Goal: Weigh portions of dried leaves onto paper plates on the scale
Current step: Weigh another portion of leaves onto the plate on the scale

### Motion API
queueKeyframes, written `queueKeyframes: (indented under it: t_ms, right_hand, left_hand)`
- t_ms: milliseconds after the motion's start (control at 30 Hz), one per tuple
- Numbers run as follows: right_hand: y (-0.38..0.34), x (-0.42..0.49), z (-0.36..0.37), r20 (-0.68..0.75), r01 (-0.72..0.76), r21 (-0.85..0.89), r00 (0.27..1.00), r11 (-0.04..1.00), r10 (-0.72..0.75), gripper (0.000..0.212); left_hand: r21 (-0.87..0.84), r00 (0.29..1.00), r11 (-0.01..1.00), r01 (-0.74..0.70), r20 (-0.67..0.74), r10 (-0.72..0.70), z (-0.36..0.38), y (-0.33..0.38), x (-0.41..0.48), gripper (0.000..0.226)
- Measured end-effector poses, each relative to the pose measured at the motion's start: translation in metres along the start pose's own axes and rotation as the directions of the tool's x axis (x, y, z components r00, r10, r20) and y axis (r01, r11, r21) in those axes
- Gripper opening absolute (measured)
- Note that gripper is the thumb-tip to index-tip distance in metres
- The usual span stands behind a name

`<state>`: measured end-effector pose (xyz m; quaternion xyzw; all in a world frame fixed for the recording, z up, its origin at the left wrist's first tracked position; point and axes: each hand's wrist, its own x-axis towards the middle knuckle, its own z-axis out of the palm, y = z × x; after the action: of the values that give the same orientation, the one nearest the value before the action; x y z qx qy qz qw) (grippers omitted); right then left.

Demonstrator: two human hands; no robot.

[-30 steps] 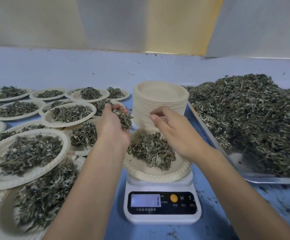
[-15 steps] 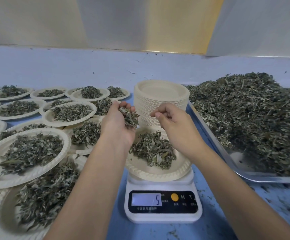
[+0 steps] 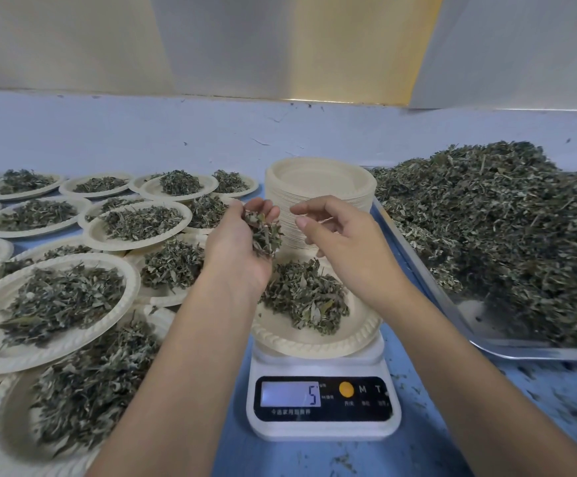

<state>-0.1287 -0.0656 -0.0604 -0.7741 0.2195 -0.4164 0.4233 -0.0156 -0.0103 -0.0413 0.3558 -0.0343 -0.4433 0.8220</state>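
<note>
Dried leaves [image 3: 264, 235] fill the cupped left hand [image 3: 235, 246], whose fingers curl up round the clump and hold it above the far left part of the paper plate [image 3: 314, 344] on the scale [image 3: 325, 430]. The right hand [image 3: 345, 246] hangs just to the right of that clump, at about the same height. Its thumb and forefinger point left toward the clump, close together with a small gap. Whether a scrap of leaf sits between them cannot be told.

A pile [image 3: 304, 297] already lies on the plate, straight below both hands and a little nearer the person. The display [image 3: 290, 394] shows a 5. The portion looks short, so the next move is probably a small top-up. The leaves for that lie leftward from the right fingertips and then need only fall straight down.

For a bigger addition, the right hand is the nearer one to the heap [image 3: 504, 228] on the tray [image 3: 538, 352], well off to its right. Filled plates [image 3: 52, 304] crowd the left side, and a stack of empty plates [image 3: 321, 180] stands behind the hands.
</note>
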Motion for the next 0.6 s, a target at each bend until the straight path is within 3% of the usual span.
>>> queueKeyframes:
  t_ms: [233, 600]
  right_hand:
    - [-0.004, -0.001, 0.003, 0.049, 0.023, 0.052, 0.998, 0.998, -0.026, 0.025]
    - [-0.003, 0.002, -0.003, 0.04, 0.016, 0.156, 0.999, 0.988, -0.023, 0.03]
  left_hand:
    - [0.176, 0.994, 0.984, 0.001, 0.103, -0.02, 0.007, -0.008, -0.009, 0.04]
    - [0.339, 0.997, 0.941, -0.023, 0.072, -0.001, 0.013, -0.02, -0.018, 0.03]
